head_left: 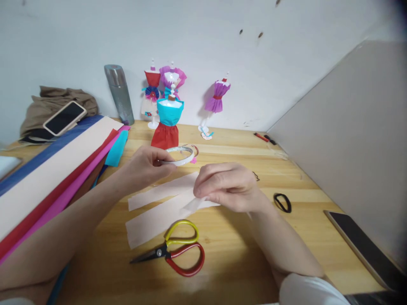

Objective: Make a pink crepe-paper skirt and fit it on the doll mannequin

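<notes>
My left hand (pixel 152 164) is closed on a roll of white tape (pixel 186 160), thumb and fingers pinching its near side. To the right, my right hand (pixel 230 186) is closed too, its fingertips pressed together on a short whitish strip (pixel 192 205) that looks like tape. Beneath that strip lie two pale pink paper strips (pixel 149 224), slanting side by side on the table; their right ends are partly hidden by the hand. Scissors (pixel 170 250) with one yellow and one red handle rest just in front of the paper, blades pointing left.
Small dress forms (pixel 170 112) in coloured paper dresses stand behind, and another (pixel 218 97) by the wall. Long coloured paper sheets (pixel 60 169) fill the left side. A bottle (pixel 120 95), a phone (pixel 65 118), a black hair tie (pixel 282 203) and a dark tablet-like device (pixel 359 243) lie around.
</notes>
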`<action>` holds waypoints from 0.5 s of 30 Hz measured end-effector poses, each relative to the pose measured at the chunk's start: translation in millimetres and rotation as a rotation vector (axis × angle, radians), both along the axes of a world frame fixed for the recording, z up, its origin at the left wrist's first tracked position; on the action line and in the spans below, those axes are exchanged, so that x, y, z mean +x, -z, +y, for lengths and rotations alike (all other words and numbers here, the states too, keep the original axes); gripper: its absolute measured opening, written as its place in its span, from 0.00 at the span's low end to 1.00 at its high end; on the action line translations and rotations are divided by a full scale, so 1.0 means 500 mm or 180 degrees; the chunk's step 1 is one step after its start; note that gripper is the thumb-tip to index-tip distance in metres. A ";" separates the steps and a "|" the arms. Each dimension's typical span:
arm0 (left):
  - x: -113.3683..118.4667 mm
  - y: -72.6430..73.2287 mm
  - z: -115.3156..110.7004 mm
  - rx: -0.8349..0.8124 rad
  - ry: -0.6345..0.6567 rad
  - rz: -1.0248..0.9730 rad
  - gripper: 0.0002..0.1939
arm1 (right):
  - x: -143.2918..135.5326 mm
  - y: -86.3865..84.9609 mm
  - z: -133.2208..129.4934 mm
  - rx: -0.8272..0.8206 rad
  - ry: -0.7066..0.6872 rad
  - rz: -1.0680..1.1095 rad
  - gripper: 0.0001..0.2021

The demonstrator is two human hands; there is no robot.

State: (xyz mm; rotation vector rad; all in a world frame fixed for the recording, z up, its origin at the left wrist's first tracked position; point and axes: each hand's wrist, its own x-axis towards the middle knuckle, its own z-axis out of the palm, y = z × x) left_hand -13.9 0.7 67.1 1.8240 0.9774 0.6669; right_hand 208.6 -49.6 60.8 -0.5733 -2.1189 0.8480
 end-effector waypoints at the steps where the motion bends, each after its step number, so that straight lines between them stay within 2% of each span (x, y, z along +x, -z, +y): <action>1: 0.000 0.003 0.002 0.0063 -0.0011 0.0036 0.10 | 0.001 0.002 0.001 -0.0061 -0.0038 0.0087 0.10; 5: 0.000 0.007 0.006 0.0298 -0.0029 0.0171 0.11 | 0.012 0.001 0.002 -0.0462 -0.0093 0.0314 0.13; 11: 0.003 0.007 0.008 0.0535 0.0071 0.0285 0.12 | 0.016 -0.027 -0.012 -0.0854 0.0222 -0.0184 0.06; 15: 0.007 0.008 0.008 0.0560 0.0142 0.0265 0.11 | -0.012 -0.015 -0.011 -0.1158 0.0608 -0.0238 0.06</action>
